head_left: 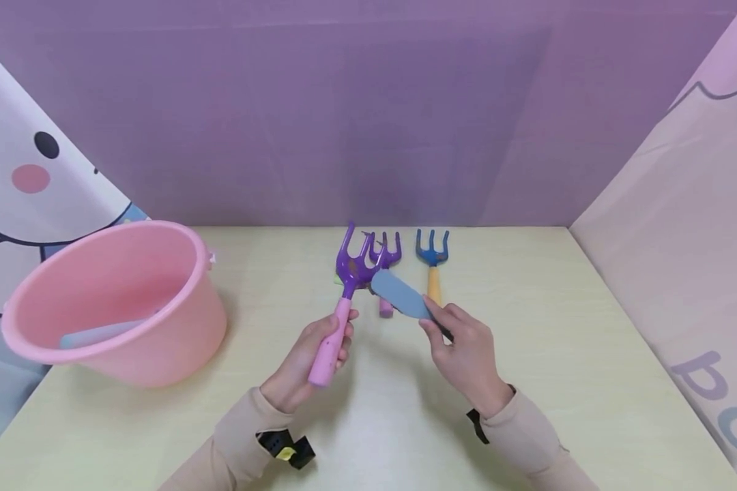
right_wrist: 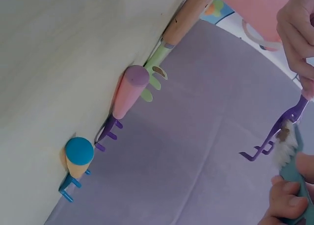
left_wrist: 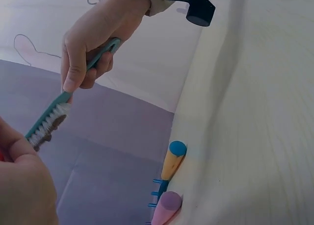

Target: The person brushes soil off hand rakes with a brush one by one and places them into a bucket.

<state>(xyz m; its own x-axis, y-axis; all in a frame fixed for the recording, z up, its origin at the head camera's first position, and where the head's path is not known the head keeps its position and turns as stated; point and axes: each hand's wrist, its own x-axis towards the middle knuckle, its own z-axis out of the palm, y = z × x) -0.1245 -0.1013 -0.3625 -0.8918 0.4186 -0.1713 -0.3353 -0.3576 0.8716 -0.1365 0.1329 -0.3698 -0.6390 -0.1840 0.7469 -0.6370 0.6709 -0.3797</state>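
My left hand (head_left: 304,361) grips the pink handle of a purple three-pronged hand fork (head_left: 342,314), its prongs pointing away from me. A blue-green brush (head_left: 402,296) is pinched between the thumb and fingers of my right hand (head_left: 469,351). In the right wrist view the brush's white bristles (right_wrist: 286,149), with brown dirt on them, lie against the purple fork head. Brown patches mark the fork's head. The left wrist view shows the right fingers curled round the brush handle (left_wrist: 100,53); the left hand (left_wrist: 24,190) is partly cut off there.
Behind the hands lie another purple fork with a pink handle (head_left: 388,259), a blue fork with a yellow handle (head_left: 433,276), and a green fork with a brown handle (right_wrist: 189,16). A pink bucket (head_left: 184,334) stands at left, a light blue object (head_left: 101,333) inside. Purple cloth (head_left: 368,123) walls the back.
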